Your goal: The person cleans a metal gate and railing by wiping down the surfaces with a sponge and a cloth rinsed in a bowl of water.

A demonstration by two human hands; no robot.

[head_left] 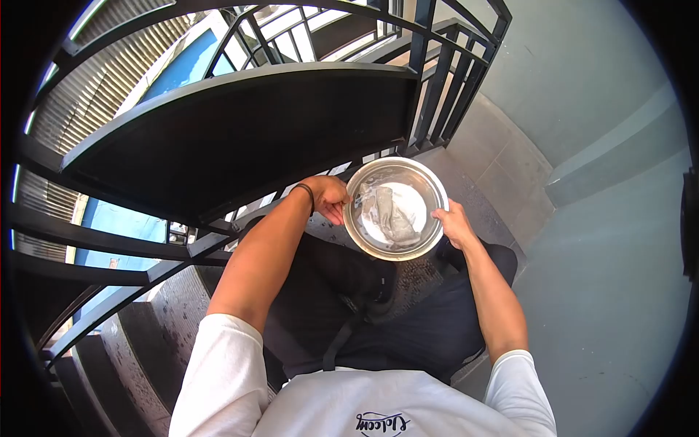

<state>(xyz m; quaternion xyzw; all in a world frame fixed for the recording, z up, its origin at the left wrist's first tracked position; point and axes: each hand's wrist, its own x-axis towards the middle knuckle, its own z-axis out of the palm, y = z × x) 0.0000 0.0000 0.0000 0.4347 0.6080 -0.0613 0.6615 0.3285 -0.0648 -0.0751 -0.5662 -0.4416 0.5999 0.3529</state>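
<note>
A round metal bowl (395, 256) was held up just right of the middle of the frame, above the person's lap; its open top faced the camera, and a crumpled, wet-looking greyish cloth (393, 217) lay inside it, folded over itself, with white liquid (415, 204) around the cloth and whitish streaks on the bowl's inner wall; whether the white was suds or something else could not be told.

The two hands were apart, one on each side of the bowl, and both were clamped on it; the left hand (331, 198) gripped the rim at the bowl's left, its fingers partly curled, a black wristband (309, 197) around the wrist; the right hand (455, 224) held the bowl's right edge, thumb over the rim and the other fingers largely hidden beneath.

Dark trousers (429, 324) spread across the lower middle, the knees apart on either side below the bowl; a white T-shirt (320, 408) with dark lettering filled the bottom edge; a black metal panel (269, 138) with railing bars around it curved over the upper left, beyond the left hand; steps (145, 349) descended at lower left, dark spots on their treads; a grey wall (611, 291) covered the right side, and floor tiles (484, 138) showed at upper right.
</note>
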